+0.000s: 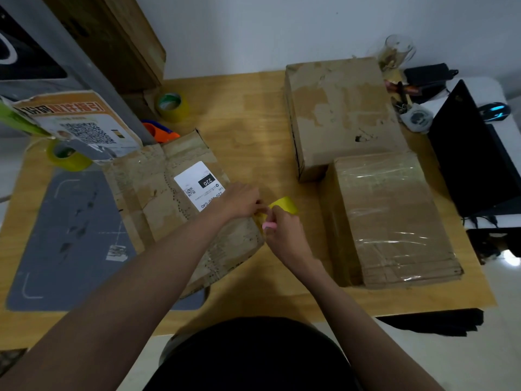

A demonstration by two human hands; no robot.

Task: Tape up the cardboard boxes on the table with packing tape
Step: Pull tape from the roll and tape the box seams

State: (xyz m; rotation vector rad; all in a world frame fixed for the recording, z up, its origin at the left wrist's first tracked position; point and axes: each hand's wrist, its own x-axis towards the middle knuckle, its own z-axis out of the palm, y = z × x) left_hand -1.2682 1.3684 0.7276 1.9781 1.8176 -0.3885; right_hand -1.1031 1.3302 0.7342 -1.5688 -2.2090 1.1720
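A flat, worn cardboard box (169, 198) with a white shipping label lies left of centre on the wooden table (253, 136). A yellow packing tape roll (285, 204) sits at the box's right edge, partly hidden by my hands. My left hand (242, 201) rests on the box's right end, and its fingertips pinch the tape beside the roll. My right hand (284, 234) is just in front of the roll, with its fingers curled round a small pink object (268, 225) that touches the tape.
A large plain box (338, 114) stands at the back right, with a box wrapped in clear tape (392, 218) in front of it. Two more tape rolls (172, 106) (67, 158), an orange tool (159, 131) and a grey mat (73, 235) are on the left. A black laptop (473, 153) is at the right edge.
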